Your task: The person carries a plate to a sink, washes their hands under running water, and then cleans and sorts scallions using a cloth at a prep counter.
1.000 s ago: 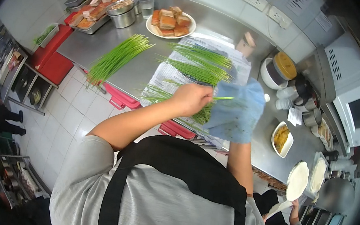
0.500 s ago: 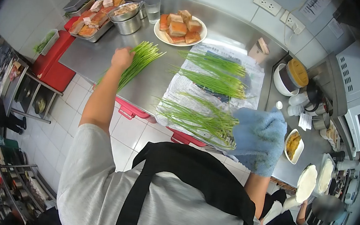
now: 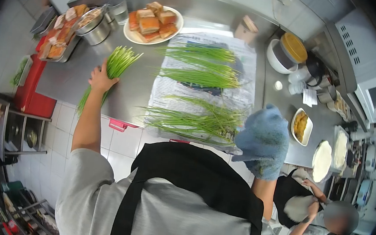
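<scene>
Green stalk bundle [image 3: 120, 62], one: on tabletop [image 3: 135, 88], overhanging edge; left grip [image 3: 101, 80] splayed across it. Right grip: hidden by blue cloth [image 3: 264, 140], state indeterminable. Risk: loose hold could spill bundle floorward.

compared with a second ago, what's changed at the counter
The left hand no longer pinches a stalk over the newspaper; it moved left onto the loose bunch. The cloth-covered right hand shifted right, toward the body. Plated meat and the upper two rows stayed.
</scene>
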A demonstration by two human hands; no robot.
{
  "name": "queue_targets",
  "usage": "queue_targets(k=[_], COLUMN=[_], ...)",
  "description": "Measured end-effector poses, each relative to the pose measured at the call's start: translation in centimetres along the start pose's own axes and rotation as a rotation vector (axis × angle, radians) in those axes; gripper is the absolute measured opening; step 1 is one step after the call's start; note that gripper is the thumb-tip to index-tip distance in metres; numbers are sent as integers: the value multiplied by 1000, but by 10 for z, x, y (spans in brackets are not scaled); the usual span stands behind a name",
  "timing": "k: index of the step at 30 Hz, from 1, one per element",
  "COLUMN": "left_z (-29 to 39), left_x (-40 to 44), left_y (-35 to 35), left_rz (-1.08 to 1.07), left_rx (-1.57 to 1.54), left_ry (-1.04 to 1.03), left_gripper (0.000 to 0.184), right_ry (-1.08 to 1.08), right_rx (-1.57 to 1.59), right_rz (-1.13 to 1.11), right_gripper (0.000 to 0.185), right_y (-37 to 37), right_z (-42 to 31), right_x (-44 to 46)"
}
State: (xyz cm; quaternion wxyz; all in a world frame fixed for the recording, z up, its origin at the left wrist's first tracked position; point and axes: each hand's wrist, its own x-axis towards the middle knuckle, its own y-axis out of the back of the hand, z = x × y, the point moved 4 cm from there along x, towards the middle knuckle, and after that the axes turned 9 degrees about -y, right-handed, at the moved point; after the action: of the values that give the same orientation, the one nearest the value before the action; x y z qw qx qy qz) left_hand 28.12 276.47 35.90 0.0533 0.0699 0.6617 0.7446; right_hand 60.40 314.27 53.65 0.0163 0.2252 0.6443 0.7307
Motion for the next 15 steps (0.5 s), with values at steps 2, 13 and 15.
queue_targets(k=[2,13,15], left_z=[38,355,353], left_x=[-7,-76,-86], left_y=[19,-25,-27], left_rz=[204,71,36], left_rx=[152,-33,-4], left_ry=[-76,-1527,-1517], left_gripper=[91,34,27], right_ry=[41,98,116], right_rx=[106,693,655], right_rz=[110,99,82], right_gripper=[23,14,14], right_y=[-7,-15,-19], right_z=[7,44,52], right_x=[-3,-11,-14])
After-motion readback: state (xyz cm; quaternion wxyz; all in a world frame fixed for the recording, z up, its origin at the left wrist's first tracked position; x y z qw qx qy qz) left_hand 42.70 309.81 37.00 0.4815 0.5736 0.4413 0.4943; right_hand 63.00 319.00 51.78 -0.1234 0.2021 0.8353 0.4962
